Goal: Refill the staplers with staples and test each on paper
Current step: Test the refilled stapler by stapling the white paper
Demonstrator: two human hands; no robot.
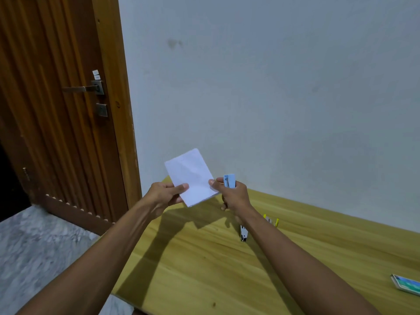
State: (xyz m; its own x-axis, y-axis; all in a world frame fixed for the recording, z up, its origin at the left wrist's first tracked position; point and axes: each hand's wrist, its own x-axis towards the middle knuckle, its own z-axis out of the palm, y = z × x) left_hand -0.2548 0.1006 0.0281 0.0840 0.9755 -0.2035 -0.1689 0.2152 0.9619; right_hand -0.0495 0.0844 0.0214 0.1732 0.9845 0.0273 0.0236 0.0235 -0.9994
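My left hand [167,193] grips the lower left edge of a folded white paper [191,176], held up above the far left corner of the wooden table [204,258]. My right hand [233,193] is closed around a small light-blue stapler [229,181], its thumb touching the paper's right edge. A white and black stapler [243,233] lies on the table under my right forearm, partly hidden. A yellow stapler [271,219] peeks out just behind that forearm.
A box of staples with blue-green print [406,284] lies at the table's right edge. A pale wall stands behind the table. A brown wooden door [56,110] with a metal handle is to the left, over a grey marble floor [34,246].
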